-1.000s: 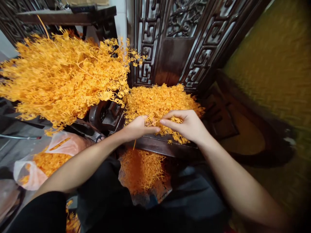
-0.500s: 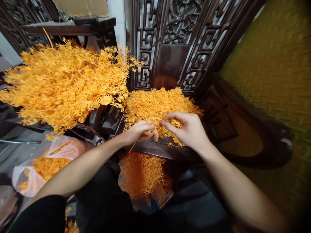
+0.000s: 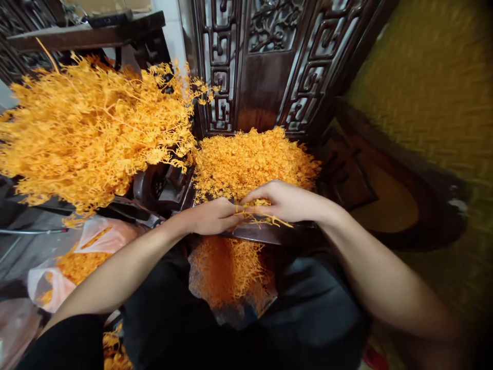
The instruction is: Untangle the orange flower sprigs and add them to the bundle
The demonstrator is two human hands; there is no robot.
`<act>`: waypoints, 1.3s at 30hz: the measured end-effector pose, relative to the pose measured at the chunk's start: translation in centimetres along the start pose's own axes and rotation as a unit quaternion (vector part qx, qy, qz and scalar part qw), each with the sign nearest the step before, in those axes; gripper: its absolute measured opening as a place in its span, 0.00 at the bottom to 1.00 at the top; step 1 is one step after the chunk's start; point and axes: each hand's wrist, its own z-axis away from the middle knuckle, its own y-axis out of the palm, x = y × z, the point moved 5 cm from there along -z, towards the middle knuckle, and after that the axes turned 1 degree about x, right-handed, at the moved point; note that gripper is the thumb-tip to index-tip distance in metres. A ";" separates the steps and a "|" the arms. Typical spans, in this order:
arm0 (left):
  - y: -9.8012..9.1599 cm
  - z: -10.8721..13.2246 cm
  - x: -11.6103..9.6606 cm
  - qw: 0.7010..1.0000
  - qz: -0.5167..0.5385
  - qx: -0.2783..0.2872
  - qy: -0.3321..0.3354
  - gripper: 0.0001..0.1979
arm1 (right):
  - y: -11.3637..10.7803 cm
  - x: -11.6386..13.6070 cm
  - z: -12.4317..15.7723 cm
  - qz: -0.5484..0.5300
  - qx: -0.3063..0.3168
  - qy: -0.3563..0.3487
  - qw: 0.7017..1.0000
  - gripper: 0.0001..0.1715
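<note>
My left hand (image 3: 215,215) and my right hand (image 3: 273,198) meet over the front edge of a dark wooden seat (image 3: 265,235). Between them is a thin orange dried-flower sprig (image 3: 271,218), its bare stem pointing right below my right palm. My left fingers close on the sprig's left part; my right thumb and fingers pinch it close by. The exact contact of the fingertips is partly hidden. Just behind my hands, a low heap of small orange flower heads (image 3: 254,159) lies on the seat.
A big bunch of orange sprigs (image 3: 100,128) rests at the left by a carved armrest (image 3: 144,187). Plastic bags (image 3: 111,234) with orange pieces stand on the floor. Below the seat edge is a clear bag (image 3: 231,277) of stems. A carved wooden panel (image 3: 265,87) rises behind.
My hands have come together and turned palm-down. The stem that pointed down-left from my left hand now points right, under my right hand. The view has shifted slightly.
</note>
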 end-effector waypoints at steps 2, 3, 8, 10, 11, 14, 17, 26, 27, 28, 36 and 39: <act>-0.1 0.0 0.3 1.000 0.017 -0.015 -0.012 0.21 | -0.2 -0.9 -0.3 -0.042 -0.025 0.016 0.999 0.13; -0.2 0.1 0.6 0.998 0.042 -0.029 -0.025 0.22 | -0.8 -1.6 -0.3 -0.070 -0.078 0.033 0.994 0.14; -1.4 1.3 1.9 0.974 0.196 -0.063 -0.099 0.24 | -5.3 -5.6 2.8 -0.299 -0.483 0.096 0.817 0.19; -1.7 1.7 2.0 0.974 0.187 -0.066 -0.111 0.22 | -5.3 -5.9 3.0 -0.322 -0.492 0.103 0.802 0.15; -1.7 1.7 2.1 0.976 0.175 -0.061 -0.114 0.21 | -4.9 -5.6 2.8 -0.308 -0.466 0.110 0.822 0.13; -0.9 1.3 2.1 0.983 0.143 -0.039 -0.108 0.20 | -3.2 -3.7 1.5 -0.214 -0.342 0.099 0.910 0.09; -0.1 0.9 2.0 0.992 0.095 -0.025 -0.080 0.20 | -1.7 -1.5 0.2 -0.132 -0.207 0.031 0.969 0.12; -0.4 0.0 2.0 0.986 -0.148 -0.038 -0.059 0.15 | 1.9 -1.2 -0.9 0.035 -0.028 0.013 0.999 0.11; -0.4 -0.2 2.1 0.983 -0.165 -0.043 -0.062 0.15 | 2.1 -1.2 -1.0 0.042 -0.037 0.004 0.998 0.11; -0.4 -0.3 2.2 0.981 -0.175 -0.045 -0.067 0.15 | 2.2 -1.2 -1.0 0.037 -0.044 -0.009 0.998 0.12; -2.0 -0.1 2.2 0.979 -0.044 -0.132 -0.147 0.15 | 0.6 -3.1 -0.9 -0.122 -0.103 0.030 0.987 0.19; -1.6 -0.4 2.4 0.975 -0.040 -0.146 -0.166 0.18 | 0.5 -3.4 -0.8 -0.003 -0.130 0.039 0.991 0.14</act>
